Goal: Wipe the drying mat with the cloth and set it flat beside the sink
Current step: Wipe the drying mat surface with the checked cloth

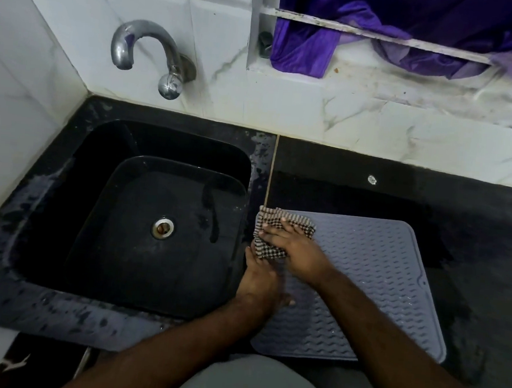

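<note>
Right hand [298, 246] grip flat, pressing checked woven cloth [276, 235] onto ribbed grey mat [379, 280]; left hand [261, 281] grip unclear.

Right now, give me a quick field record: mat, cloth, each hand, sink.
mat: grey drying mat lies flat on the black counter, right of the sink
cloth: checked cloth on the mat's far left corner
right hand: right hand presses flat on the cloth
left hand: left hand at the mat's left edge, blurred; grip unclear
sink: black sink, drain open
</note>
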